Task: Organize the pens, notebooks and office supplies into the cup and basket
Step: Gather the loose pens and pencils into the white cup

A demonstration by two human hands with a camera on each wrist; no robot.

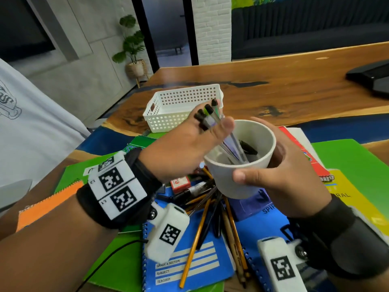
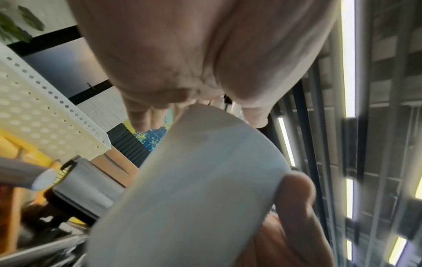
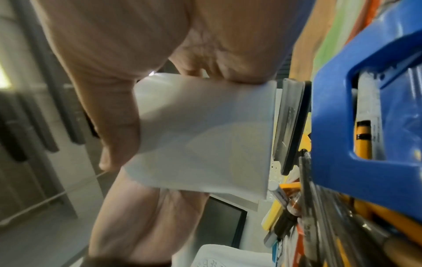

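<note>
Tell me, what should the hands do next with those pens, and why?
Probably let go: the left hand holds a bunch of pens whose lower ends are already inside the white cup, which the right hand holds tilted above the pencil pile.

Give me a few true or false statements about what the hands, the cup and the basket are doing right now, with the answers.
1. The right hand holds the cup off the table. True.
2. The left hand is empty. False: it grips a bunch of pens, their lower ends inside the cup.
3. The white basket is full of notebooks. False: no notebooks show in it.
4. Pencils lie on a blue notebook. True.
</note>
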